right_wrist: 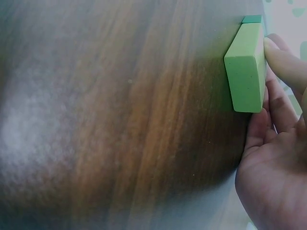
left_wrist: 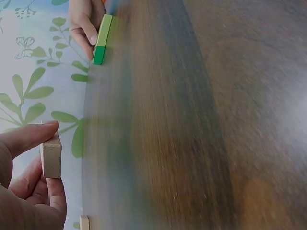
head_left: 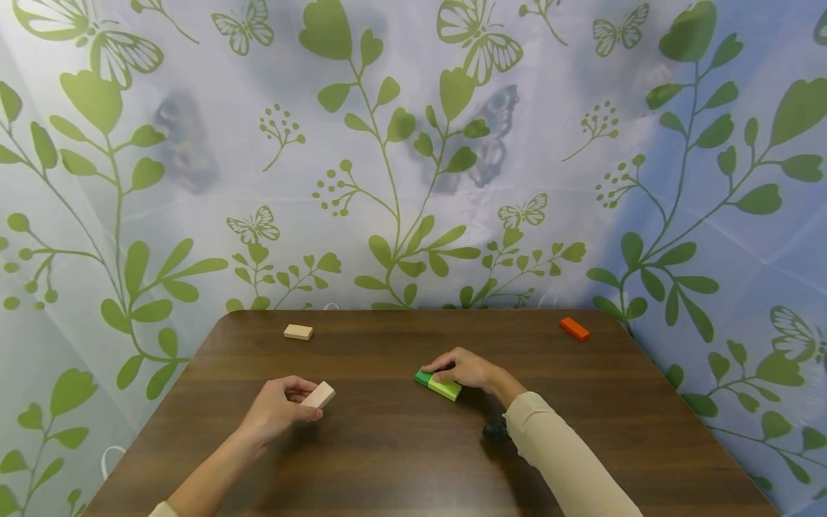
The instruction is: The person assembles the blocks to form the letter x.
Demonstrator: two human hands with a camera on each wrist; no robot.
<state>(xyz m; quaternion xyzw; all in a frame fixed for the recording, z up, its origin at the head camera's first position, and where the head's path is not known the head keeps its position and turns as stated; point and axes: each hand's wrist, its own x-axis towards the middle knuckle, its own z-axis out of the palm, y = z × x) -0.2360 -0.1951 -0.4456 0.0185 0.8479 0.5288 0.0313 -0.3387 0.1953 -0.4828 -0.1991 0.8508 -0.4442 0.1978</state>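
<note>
My left hand [head_left: 276, 409] pinches a plain wooden block [head_left: 319, 395] between thumb and fingers, held above the table on the left; the left wrist view shows the end of this wooden block [left_wrist: 52, 160] close up. Toward the middle, my right hand [head_left: 470, 370] grips a light green block [head_left: 446, 389] that lies end to end with a dark green block [head_left: 423, 378] on the tabletop. One fingertip is at the dark green one. In the right wrist view the thumb lies along the light green block [right_wrist: 243, 81], with the other fingers partly hidden behind it.
Another plain wooden block [head_left: 298, 332] lies at the back left of the brown table [head_left: 375, 459]. At the back right is an orange-red block [head_left: 574, 329]. A small black object [head_left: 495, 431] sits by the right forearm. A patterned curtain [head_left: 400, 179] hangs behind the table.
</note>
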